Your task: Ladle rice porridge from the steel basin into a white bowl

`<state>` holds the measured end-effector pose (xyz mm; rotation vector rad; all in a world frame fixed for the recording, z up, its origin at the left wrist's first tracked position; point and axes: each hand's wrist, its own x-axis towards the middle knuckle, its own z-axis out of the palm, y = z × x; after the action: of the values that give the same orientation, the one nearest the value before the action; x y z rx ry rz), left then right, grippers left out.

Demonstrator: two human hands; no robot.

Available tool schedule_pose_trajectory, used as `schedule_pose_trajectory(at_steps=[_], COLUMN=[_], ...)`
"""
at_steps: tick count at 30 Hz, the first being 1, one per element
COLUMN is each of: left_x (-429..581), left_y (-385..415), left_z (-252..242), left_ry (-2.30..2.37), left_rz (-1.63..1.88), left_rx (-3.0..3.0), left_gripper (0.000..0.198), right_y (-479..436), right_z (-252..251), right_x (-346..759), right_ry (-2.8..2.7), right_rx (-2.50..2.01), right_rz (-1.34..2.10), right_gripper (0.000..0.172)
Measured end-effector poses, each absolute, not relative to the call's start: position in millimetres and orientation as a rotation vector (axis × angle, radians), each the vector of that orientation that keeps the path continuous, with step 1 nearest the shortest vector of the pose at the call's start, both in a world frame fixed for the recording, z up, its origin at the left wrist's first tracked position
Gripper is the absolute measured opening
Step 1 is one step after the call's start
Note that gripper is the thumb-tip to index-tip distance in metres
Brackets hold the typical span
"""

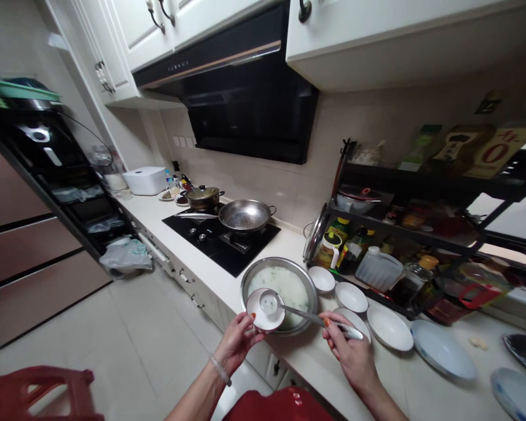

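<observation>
My left hand grips a small white bowl at its near rim, held over the front edge of a large steel basin of pale porridge. My right hand is closed on the handle of a metal ladle, whose scoop sits above the small bowl with porridge in it. The basin stands on the white counter beside the stove.
Empty white bowls and plates line the counter to the right. A wok and lidded pot sit on the black hob. A condiment rack stands at the back. Red stools are below.
</observation>
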<state>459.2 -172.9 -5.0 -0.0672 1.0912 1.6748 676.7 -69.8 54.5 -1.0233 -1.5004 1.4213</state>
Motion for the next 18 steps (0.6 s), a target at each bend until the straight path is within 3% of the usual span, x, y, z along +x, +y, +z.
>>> schedule_pose_trajectory(at_steps=[5,9,15,18], left_x=[460.2,461.1,459.9,457.2], left_y=[-172.3,-172.1,-173.1,-174.9], left_z=[-4.1,-5.0,-6.2,-8.1], left_ry=[1.063,1.066,1.087,1.102], left_rz=[1.671,1.678,1.691,1.693], left_rx=[-0.095,-0.110,-0.107,-0.118], left_gripper=[0.021,0.019,0.018,0.019], right_y=[-77.5,-80.5,-67.1,-52.5], right_z=[47.1,42.2,35.1,22.7], right_x=[683.5,690.0,690.5,688.7], right_ry=[-1.872,-2.058,-1.807,-1.682], right_rx=[-0.690,-0.492,-0.709,-0.895], right_rz=[1.049,0.787,0.852,0.916], right_gripper=[0.021,0.026,0.020,0.025])
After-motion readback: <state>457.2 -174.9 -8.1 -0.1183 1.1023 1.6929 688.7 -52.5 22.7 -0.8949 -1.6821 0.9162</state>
